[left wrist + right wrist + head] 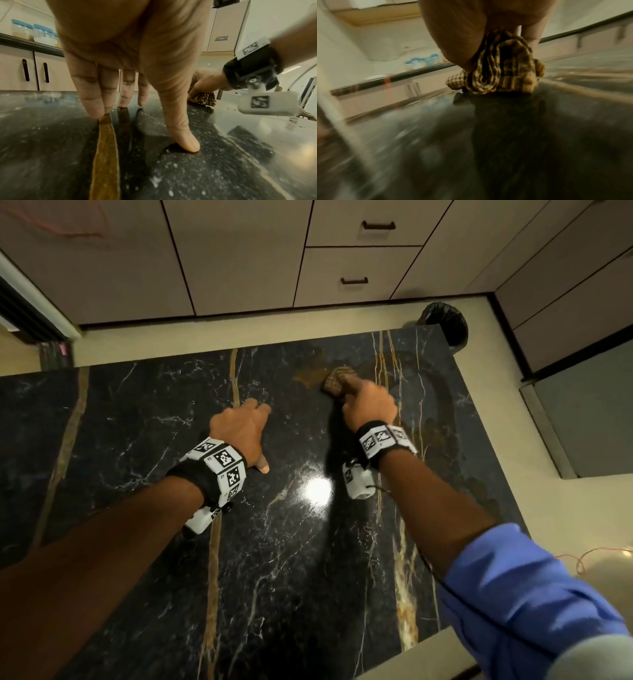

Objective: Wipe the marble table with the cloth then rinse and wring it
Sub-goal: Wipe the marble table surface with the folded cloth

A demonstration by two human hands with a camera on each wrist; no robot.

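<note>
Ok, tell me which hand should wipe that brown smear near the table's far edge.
Right. The right hand already grips the bunched checked cloth against the marble table, beside the brown smear. The left hand rests with fingers spread, holding nothing.

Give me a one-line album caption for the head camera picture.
Right hand scrubs a bunched checked cloth across the dark marble table while the left hand braces.

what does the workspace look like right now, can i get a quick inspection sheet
Surface: marble table, dark, brownish smear near the far right.
Job's things: checked cloth bunched, pressed on the table.
Clutter: nothing seen on the table.
Grippers: right hand grips the cloth; left hand rests on fingertips and thumb.
Cables: thin reddish wire beyond the table's right edge.
Surroundings: cabinets, lined bin, blue-lidded jars.
</note>
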